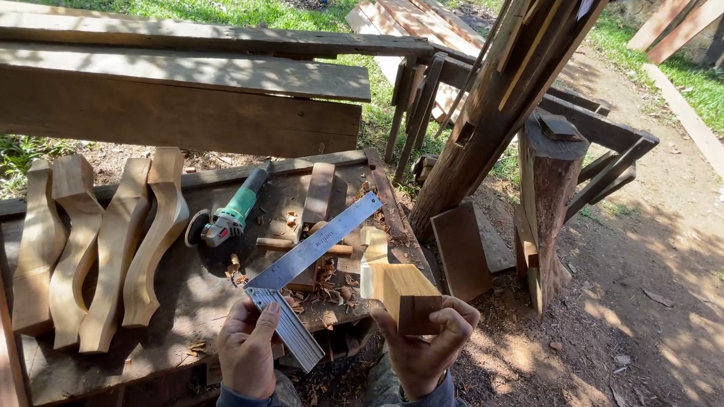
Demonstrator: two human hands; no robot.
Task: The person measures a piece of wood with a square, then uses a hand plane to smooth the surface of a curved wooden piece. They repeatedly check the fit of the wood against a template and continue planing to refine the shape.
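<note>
Checking looks underway: the carved wooden leg (397, 288) is shaped, its square end gripped in the right hand (427, 345), at about twelve o'clock from it. The left hand (247, 349) clasps a metal square (306, 270) at nine o'clock. Four shaped legs (99, 249) lie finished by a grinder (231, 214) on the workbench (170, 317).

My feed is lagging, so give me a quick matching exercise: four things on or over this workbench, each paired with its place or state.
1. metal try square
2. pale carved wooden leg blank
3. green angle grinder
4. four curved wooden legs

a. lying side by side on the bench's left
b. held in the left hand
c. held in the right hand
d. lying mid-bench

Pairs: 1-b, 2-c, 3-d, 4-a
</note>
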